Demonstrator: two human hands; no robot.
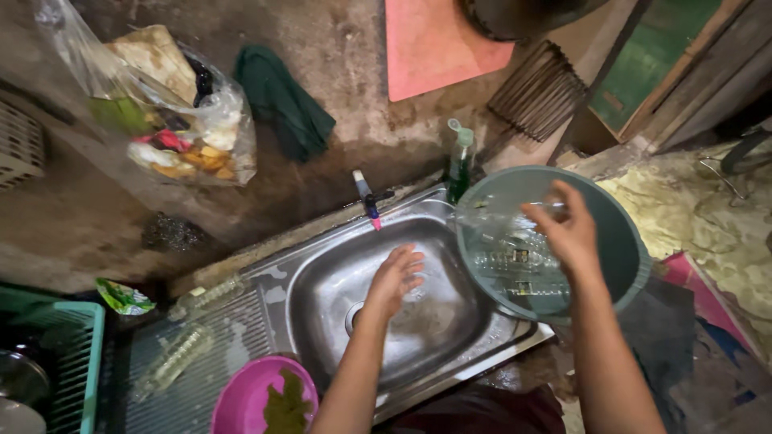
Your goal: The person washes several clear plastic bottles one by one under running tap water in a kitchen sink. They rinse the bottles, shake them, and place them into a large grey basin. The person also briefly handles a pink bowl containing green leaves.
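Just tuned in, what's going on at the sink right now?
A person is working at a steel sink. The left hand is spread open over the basin, below the tap, holding nothing. The right hand reaches into a grey-green tub at the sink's right edge, where clear plastic bottles lie; its fingers are on or just above one, and a firm hold cannot be told. Two more clear bottles lie on the drainboard, beside a purple bowl.

Right hand [567,229] covers part of a clear glass [507,221], blurred inside the green basin [635,241]. Pink bowl [257,398] cut off at near edge. Green crate [76,362] cut off at left. Plastic bag [173,112] contents indistinct. Dark pot [523,16] cropped at far edge.
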